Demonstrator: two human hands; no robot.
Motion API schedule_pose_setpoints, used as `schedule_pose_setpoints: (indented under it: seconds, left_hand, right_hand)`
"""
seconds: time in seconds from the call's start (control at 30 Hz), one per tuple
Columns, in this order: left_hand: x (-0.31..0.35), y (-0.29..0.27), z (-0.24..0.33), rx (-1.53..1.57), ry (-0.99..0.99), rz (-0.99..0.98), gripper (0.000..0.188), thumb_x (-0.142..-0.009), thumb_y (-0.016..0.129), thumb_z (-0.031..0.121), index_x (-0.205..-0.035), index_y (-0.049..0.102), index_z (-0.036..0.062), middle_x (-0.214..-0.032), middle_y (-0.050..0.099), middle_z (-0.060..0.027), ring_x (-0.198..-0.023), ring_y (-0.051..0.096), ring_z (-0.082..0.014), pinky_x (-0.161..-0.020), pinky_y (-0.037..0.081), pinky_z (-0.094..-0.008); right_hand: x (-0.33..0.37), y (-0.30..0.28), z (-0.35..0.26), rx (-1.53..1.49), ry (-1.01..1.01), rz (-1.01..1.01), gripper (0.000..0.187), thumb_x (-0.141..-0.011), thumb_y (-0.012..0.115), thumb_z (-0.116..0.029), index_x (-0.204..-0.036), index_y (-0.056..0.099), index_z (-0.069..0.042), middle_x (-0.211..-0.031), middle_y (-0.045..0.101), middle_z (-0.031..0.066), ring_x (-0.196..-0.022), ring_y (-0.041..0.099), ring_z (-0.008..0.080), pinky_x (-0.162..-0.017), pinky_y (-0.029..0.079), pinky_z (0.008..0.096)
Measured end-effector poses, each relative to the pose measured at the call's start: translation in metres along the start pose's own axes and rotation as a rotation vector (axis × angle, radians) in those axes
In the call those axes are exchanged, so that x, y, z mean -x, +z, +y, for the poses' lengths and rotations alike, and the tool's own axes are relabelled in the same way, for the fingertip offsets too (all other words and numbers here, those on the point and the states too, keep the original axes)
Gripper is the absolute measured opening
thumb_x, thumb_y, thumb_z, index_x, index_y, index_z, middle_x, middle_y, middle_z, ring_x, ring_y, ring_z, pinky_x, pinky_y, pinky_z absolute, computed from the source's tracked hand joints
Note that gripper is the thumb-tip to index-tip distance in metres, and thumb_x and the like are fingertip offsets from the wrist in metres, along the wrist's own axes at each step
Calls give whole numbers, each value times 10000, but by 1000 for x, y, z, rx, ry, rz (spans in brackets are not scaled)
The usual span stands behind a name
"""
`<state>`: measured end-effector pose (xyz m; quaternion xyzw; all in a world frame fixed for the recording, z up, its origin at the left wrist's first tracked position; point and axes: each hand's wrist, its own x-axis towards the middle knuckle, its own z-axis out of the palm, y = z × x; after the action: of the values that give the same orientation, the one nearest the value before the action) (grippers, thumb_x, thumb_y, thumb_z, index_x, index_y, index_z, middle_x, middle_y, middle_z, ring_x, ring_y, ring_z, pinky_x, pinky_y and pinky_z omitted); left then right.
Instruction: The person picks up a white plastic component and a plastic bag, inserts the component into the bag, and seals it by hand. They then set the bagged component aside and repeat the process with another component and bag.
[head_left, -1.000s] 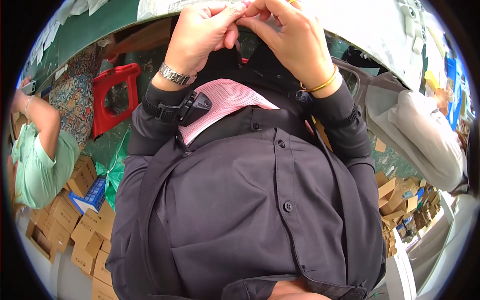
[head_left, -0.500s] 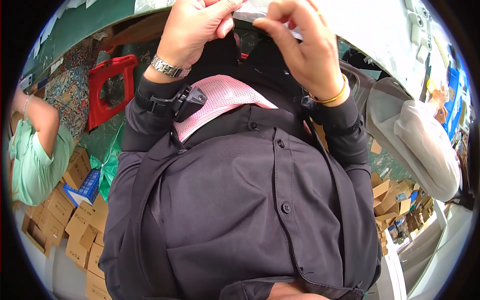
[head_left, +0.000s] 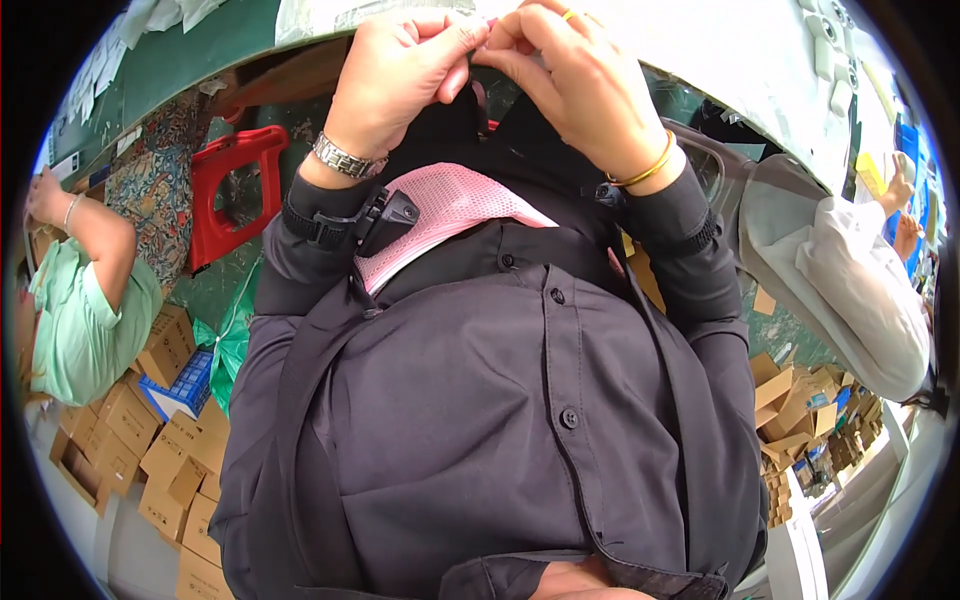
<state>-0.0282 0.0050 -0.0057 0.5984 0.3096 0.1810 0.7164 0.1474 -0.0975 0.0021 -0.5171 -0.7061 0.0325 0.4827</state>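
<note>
My left hand (head_left: 400, 80) and my right hand (head_left: 585, 90) meet at the table's near edge, thumbs and fingertips almost touching. The fingers of my left hand are closed in a pinch. Thumb and forefinger of my right hand also press together, right beside the left fingertips. Whatever lies between them is too small and too covered to name. A metal watch (head_left: 345, 157) circles my left wrist, and a gold-coloured bangle (head_left: 655, 168) my right. Below the hands, pink mesh fabric (head_left: 440, 205) lies across my lap.
White sheeting (head_left: 700, 40) covers part of the green table (head_left: 235, 50). Several white moulded parts (head_left: 825, 50) lie at its right. A red plastic stool (head_left: 205, 195) stands at left. People sit on both sides, one in a green top (head_left: 95, 310). Cardboard boxes (head_left: 180, 470) are stacked behind.
My right hand has moved left, and its parted thumb and forefinger have come together at my left fingertips. My left hand keeps its pinch.
</note>
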Motion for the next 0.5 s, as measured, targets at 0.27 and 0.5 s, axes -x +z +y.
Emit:
schedule_pose_setpoints:
  seconds: [0.27,0.5]
  left_hand:
    - [-5,-4,1,-24,-6,70,283,-1037,714,249,-845,734,42,-620,578,54,-535,441,-3,-513,292,-200]
    - [6,-24,16,-15,-82,29,246,-1036,718,234,-925,756,18,-615,563,56,-518,411,-1,-495,264,-206]
  right_hand:
    - [6,-29,-17,-47,55,-192,83,-988,741,-53,-1007,674,-9,-931,714,46,-815,628,147,-722,504,340]
    - [49,-96,-31,-783,527,372,77,-1048,673,-71,-1086,623,-27,-925,702,78,-863,648,209,-748,506,341]
